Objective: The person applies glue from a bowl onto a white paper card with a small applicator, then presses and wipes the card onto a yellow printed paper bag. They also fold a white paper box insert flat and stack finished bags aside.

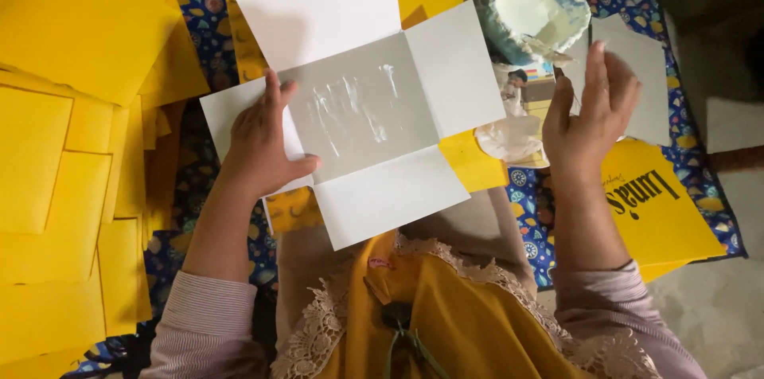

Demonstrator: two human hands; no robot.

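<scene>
A white cross-shaped card sheet lies flat in front of me, with a grey square panel at its centre streaked with white glue. My left hand presses down on the sheet's left flap, thumb at the grey panel's edge. My right hand hovers to the right with fingers spread and holds nothing; it is just below a tub of white glue and next to a grey card square.
Stacks of yellow card pieces cover the left side. More yellow sheets lie at the right on a blue patterned cloth. A crumpled plastic wrap sits beside the sheet. Bare floor shows at lower right.
</scene>
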